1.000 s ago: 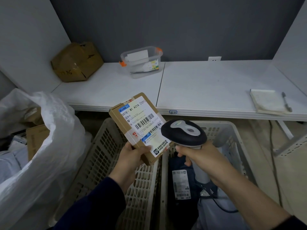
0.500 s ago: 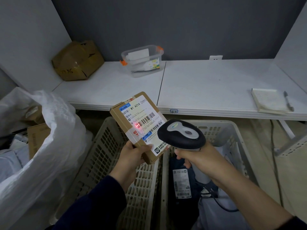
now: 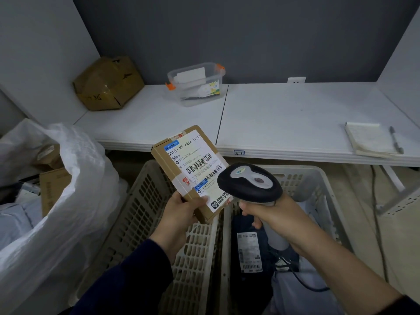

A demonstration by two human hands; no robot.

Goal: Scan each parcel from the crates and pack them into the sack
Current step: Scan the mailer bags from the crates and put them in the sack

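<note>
My left hand (image 3: pixel 181 212) grips the lower corner of a flat brown cardboard parcel (image 3: pixel 181 162) with a white barcode label facing up, held above the two crates. My right hand (image 3: pixel 270 214) holds the handle of a black and grey barcode scanner (image 3: pixel 250 183), whose head sits just right of the parcel's lower edge. The left crate (image 3: pixel 145 219) looks bare inside. In the right crate (image 3: pixel 302 178) lie a dark soft parcel with a white label (image 3: pixel 250 251) and a grey bag (image 3: pixel 302 289). The white woven sack (image 3: pixel 68 201) stands open at the left with boxes inside.
A white table (image 3: pixel 284 119) runs across behind the crates. On it sit a crumpled brown box (image 3: pixel 106 83), a clear plastic tub with orange clips (image 3: pixel 195 83), and a notepad with a pen (image 3: pixel 370 139). The scanner's cable trails into the right crate. A wire hangs at the right.
The red scan light seen on the label half a second ago is gone. The parcel and scanner have barely shifted.
</note>
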